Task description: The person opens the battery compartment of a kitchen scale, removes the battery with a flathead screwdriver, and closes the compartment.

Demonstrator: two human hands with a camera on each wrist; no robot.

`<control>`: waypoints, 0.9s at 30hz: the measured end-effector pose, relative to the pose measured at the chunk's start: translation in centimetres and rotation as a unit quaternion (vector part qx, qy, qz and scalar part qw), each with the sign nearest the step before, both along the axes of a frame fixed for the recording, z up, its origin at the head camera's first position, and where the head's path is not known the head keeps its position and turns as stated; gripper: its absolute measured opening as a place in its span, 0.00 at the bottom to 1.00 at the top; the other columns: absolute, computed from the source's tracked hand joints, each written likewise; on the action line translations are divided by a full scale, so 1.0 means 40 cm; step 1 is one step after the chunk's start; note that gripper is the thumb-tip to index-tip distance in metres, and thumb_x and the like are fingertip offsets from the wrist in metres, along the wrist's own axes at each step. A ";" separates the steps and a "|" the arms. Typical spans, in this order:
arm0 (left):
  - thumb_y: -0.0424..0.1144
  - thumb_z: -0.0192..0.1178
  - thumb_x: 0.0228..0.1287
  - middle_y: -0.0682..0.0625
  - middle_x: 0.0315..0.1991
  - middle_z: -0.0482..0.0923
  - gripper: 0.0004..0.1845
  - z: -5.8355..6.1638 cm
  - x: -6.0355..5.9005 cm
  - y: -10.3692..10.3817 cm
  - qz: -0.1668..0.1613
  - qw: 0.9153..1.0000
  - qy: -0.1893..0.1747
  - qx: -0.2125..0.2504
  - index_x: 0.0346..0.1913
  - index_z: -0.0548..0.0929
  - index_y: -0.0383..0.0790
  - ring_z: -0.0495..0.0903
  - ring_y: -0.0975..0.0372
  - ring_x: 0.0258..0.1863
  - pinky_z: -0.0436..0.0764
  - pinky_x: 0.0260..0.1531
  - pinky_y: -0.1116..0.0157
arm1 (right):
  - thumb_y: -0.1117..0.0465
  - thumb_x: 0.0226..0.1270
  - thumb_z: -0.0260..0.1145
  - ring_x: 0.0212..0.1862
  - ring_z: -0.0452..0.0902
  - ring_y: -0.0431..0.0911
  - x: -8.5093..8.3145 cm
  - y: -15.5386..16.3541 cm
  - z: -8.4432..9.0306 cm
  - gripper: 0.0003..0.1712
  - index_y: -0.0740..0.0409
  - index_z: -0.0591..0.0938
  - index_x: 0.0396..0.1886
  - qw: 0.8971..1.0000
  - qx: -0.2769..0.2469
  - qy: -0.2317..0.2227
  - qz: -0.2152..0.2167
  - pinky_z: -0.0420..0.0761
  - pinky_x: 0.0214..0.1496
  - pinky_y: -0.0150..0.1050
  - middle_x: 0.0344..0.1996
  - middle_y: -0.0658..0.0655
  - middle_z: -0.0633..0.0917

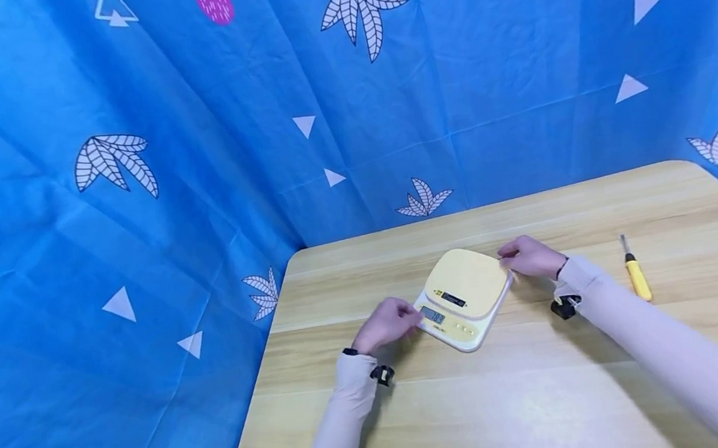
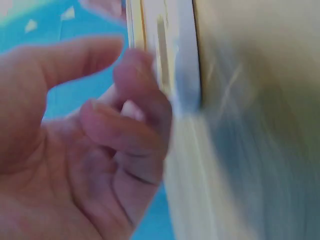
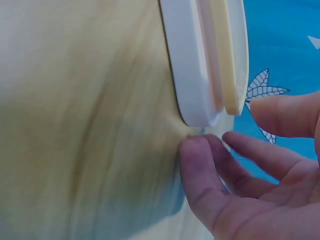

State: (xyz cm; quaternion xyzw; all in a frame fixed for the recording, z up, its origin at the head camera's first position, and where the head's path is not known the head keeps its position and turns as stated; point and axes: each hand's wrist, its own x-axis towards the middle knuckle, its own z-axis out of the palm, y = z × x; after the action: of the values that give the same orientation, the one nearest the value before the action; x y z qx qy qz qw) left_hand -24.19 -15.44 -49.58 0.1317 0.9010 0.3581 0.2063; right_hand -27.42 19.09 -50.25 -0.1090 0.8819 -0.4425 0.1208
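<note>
Blue patterned cloth (image 1: 140,238) hangs behind and to the left of the wooden table (image 1: 544,394). Mid-table sits the kitchen scale (image 1: 463,299), yellow platform on a white base, display lit. The left hand (image 1: 386,322) is at its near-left corner, fingers loosely curled and holding nothing. The right hand (image 1: 531,256) is at the far-right edge, fingers relaxed, gripping nothing. A yellow-handled screwdriver (image 1: 635,275) lies well apart to the right.

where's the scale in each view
Head: scale at table centre, between both hands.
Left wrist: its edge at top centre, beside the left fingers.
Right wrist: its corner at top, above the right fingers.
Shared landmark: the wooden table.
</note>
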 end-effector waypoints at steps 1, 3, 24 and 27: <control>0.43 0.61 0.75 0.40 0.32 0.87 0.12 -0.006 -0.012 -0.010 0.025 1.000 0.013 0.014 0.43 0.89 0.37 0.80 0.58 0.25 0.78 0.21 0.70 | 0.65 0.78 0.56 0.45 0.85 0.60 0.007 0.006 0.000 0.29 0.87 0.67 0.66 1.000 -0.005 -0.009 -0.003 0.89 0.52 0.48 0.51 0.80 0.83; 0.41 0.58 0.76 0.38 0.35 0.87 0.14 -0.021 -0.032 -0.021 0.059 0.997 0.032 0.037 0.49 0.87 0.33 0.81 0.58 0.27 0.80 0.24 0.70 | 0.64 0.78 0.56 0.34 0.82 0.49 0.020 0.013 0.000 0.32 0.89 0.64 0.67 0.999 -0.023 -0.031 -0.009 0.87 0.38 0.38 0.40 0.72 0.86; 0.32 0.67 0.67 0.42 0.50 0.87 0.15 -0.054 -0.036 0.023 0.034 0.994 0.103 -0.018 0.55 0.87 0.35 0.84 0.61 0.43 0.84 0.43 0.70 | 0.67 0.74 0.62 0.27 0.79 0.42 0.053 -0.025 -0.005 0.20 0.81 0.80 0.56 0.999 -0.026 -0.029 -0.022 0.82 0.27 0.30 0.27 0.61 0.86; 0.32 0.68 0.66 0.42 0.49 0.89 0.15 -0.049 -0.029 0.028 0.028 0.994 0.100 -0.014 0.55 0.88 0.34 0.85 0.62 0.42 0.85 0.42 0.70 | 0.67 0.74 0.62 0.26 0.78 0.42 0.050 -0.021 -0.004 0.18 0.79 0.81 0.54 0.999 -0.017 -0.027 -0.021 0.78 0.25 0.29 0.27 0.61 0.86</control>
State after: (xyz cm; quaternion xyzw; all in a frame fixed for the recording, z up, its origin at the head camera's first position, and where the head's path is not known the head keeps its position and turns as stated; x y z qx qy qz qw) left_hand -25.34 -14.32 -51.54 0.1383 0.9255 0.3361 0.1068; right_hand -25.41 18.26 -50.39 -0.0805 0.8727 -0.4628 0.1330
